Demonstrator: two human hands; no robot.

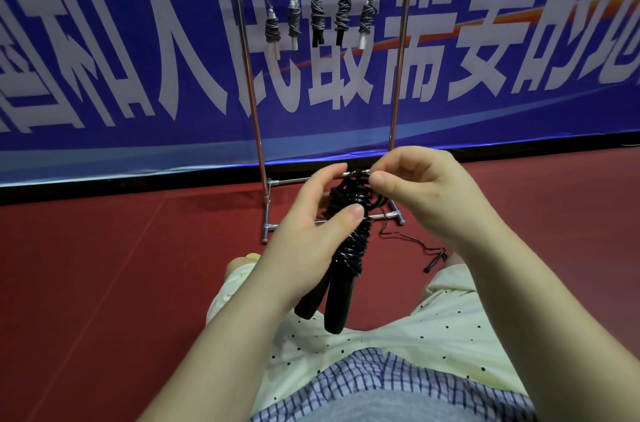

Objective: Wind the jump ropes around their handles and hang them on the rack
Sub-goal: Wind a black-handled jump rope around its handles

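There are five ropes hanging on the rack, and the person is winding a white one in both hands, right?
Not quite: the rope in both hands is black, not white. The head view shows it. Five ropes do hang on the rack.

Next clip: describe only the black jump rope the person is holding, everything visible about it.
The glossy black jump rope has two thick, smooth black handles side by side, pointing down toward the lap. Its shiny cord, plastic by the look of it, is coiled unevenly around their upper part into a bulky bundle. The left hand grips the bundle, thumb across the coils; the right hand pinches the cord at the top. It is held in the air before the rack's base.
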